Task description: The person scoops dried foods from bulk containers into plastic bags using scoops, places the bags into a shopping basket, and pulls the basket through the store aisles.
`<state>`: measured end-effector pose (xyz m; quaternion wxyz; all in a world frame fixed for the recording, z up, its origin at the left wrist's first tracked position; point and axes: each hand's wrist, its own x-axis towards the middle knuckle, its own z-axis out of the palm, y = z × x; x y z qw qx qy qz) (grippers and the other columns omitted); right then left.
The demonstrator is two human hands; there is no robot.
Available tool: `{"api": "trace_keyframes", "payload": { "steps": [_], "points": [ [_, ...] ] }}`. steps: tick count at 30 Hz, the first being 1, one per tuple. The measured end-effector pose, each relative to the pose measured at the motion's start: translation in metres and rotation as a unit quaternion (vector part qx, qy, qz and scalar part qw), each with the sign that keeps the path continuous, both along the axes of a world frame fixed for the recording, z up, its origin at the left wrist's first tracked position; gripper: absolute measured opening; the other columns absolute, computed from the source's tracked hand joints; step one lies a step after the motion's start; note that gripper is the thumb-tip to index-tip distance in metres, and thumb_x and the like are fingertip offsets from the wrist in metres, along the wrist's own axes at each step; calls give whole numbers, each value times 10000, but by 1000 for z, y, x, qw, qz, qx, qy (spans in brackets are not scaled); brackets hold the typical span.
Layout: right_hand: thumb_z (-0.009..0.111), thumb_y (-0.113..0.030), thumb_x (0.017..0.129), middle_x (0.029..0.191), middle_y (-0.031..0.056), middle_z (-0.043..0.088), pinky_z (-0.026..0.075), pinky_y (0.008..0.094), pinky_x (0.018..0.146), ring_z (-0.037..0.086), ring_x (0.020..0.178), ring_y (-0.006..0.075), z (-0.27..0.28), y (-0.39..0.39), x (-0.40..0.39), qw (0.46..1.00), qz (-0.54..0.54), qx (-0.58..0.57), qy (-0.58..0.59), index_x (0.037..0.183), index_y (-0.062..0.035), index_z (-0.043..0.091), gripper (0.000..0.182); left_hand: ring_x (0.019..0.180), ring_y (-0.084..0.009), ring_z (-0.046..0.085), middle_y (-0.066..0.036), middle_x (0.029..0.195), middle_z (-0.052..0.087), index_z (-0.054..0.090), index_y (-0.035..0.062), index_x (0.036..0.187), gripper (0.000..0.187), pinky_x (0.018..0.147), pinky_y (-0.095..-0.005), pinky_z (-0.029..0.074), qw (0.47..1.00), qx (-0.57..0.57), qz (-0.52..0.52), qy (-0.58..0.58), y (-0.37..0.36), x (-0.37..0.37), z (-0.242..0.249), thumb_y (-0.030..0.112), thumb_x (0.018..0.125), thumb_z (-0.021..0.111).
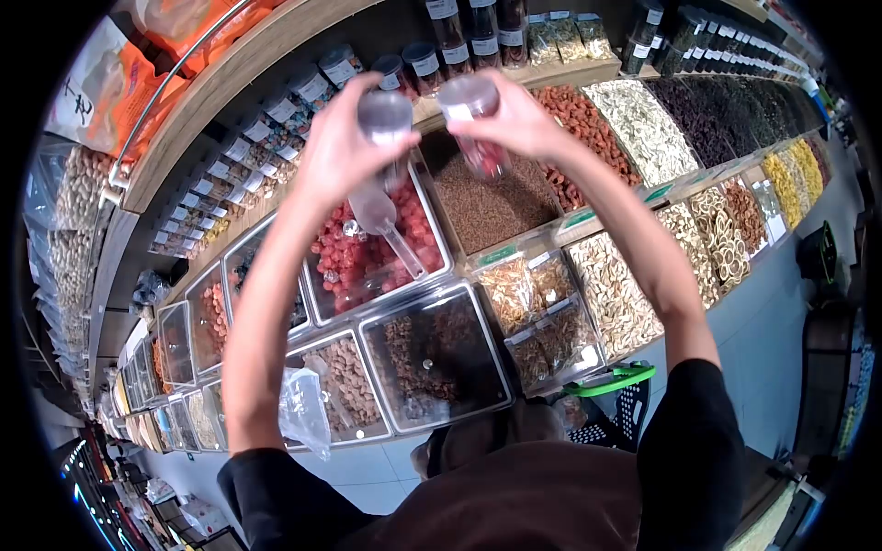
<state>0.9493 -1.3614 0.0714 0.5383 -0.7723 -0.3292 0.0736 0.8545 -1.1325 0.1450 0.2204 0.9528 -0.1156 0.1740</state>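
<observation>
Left hand clamped on jar; right hand clamped on second jar, both raised. Below left hand: plastic scoop in red-fruit bin. Beyond: shelf of jars.

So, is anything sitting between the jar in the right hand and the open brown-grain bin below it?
Nothing visible. The right hand holds the jar tilted directly over the open brown-grain bin. The left hand with its scoop sits to the side, over the red-candy bin.
</observation>
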Motion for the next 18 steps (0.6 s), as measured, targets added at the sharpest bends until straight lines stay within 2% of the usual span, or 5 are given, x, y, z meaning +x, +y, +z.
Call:
{"api": "trace_keyframes", "payload": {
  "steps": [6, 9, 13, 17, 18],
  "points": [
    [789, -407, 786, 792, 118, 703, 553, 340, 610, 705, 772, 176, 51, 68, 123, 946, 59, -260, -183, 1130, -28, 624, 538, 1101, -338, 619, -219, 1197, 630, 499, 18, 1314, 704, 916, -394, 504, 989, 146, -11, 10, 68, 158, 5, 313, 754, 808],
    [736, -426, 848, 792, 98, 706, 530, 323, 812, 681, 799, 154, 64, 97, 154, 934, 136, -330, -18, 1182, -99, 654, 474, 1082, -341, 616, -201, 1199, 631, 480, 33, 1347, 702, 925, -382, 483, 972, 217, -4, -90, 84, 191, -5, 344, 796, 784],
    [757, -307, 692, 1414, 253, 475, 355, 430, 1104, 419, 1329, 401, 72, 106, 182, 876, 78, -221, -422, 1409, -47, 450, 822, 1234, -331, 526, -196, 1290, 588, 568, 62, 1298, 706, 1030, -407, 417, 979, 178, 37, -95, 99, 208, 5, 450, 750, 787],
    [667, -351, 777, 1359, 216, 544, 399, 436, 1055, 498, 1260, 357, 94, 115, 172, 868, -7, -383, -315, 1316, -42, 529, 637, 1211, -272, 540, -146, 1255, 628, 630, 118, 1244, 509, 1042, -407, 410, 989, 113, 54, -80, 85, 188, 13, 387, 829, 752],
    [623, -339, 813, 1262, 188, 617, 435, 435, 1013, 555, 1186, 345, 47, 121, 233, 812, 1, -222, -540, 1247, -49, 582, 523, 1152, -291, 570, -151, 1201, 644, 629, 96, 1223, 501, 1000, -424, 436, 978, 185, 55, -82, 80, 184, 18, 373, 825, 755]
  ]
}}
